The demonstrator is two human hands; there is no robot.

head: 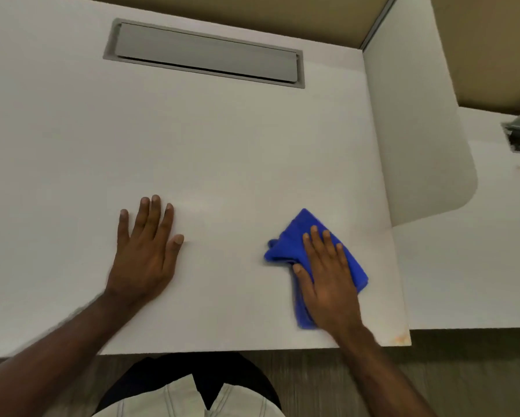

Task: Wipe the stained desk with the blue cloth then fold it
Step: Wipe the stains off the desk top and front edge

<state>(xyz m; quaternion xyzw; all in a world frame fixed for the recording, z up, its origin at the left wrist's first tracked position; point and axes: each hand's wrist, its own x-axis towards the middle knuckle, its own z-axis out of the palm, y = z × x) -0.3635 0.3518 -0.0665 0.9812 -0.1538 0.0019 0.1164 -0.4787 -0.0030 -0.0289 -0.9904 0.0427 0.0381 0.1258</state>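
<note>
A bunched blue cloth (297,233) lies on the white desk (222,145) toward its near right side. My right hand (328,278) lies flat on top of the cloth with straight fingers, pressing it to the desk. My left hand (145,248) rests flat on the bare desk to the left, fingers spread, holding nothing. A faint orange stain (400,338) marks the desk's near right corner, right of the cloth.
A grey cable hatch (204,52) is set into the desk at the back. A white divider panel (418,130) rises along the desk's right edge, with another white desk (478,266) beyond it. The desk's front edge runs just below my wrists.
</note>
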